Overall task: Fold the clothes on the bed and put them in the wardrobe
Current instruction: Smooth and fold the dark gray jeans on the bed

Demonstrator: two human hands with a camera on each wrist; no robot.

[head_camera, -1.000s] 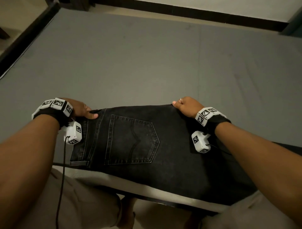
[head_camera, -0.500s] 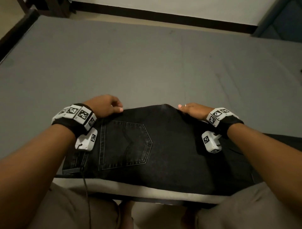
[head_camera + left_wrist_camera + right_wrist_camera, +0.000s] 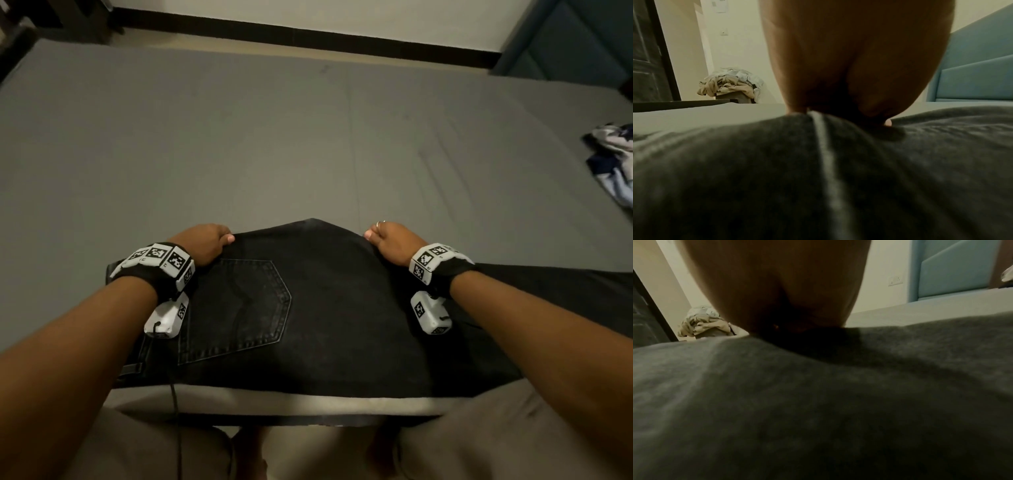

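Note:
Black jeans (image 3: 335, 315) lie folded lengthwise along the near edge of the grey bed (image 3: 308, 144), back pocket up, waistband at the left. My left hand (image 3: 209, 241) grips the far edge of the jeans near the pocket, thumb on top and fingers curled under. My right hand (image 3: 388, 240) grips the same far edge further right, thumb on the cloth. Between the two hands that edge rises in a small peak. Each wrist view shows only a palm (image 3: 855, 65) over dark denim (image 3: 818, 402). The jeans' legs run off to the right under my right forearm.
A crumpled blue and white garment (image 3: 613, 168) lies at the bed's right edge. A teal headboard (image 3: 575, 41) stands at the far right. Beyond the bed, a pile of beige and white clothes (image 3: 729, 84) sits on a stool beside a dark door (image 3: 647, 53).
Both hands have come closer together along the jeans' far edge, the left sliding right from the waistband corner. The edge between them has bunched up into a peak.

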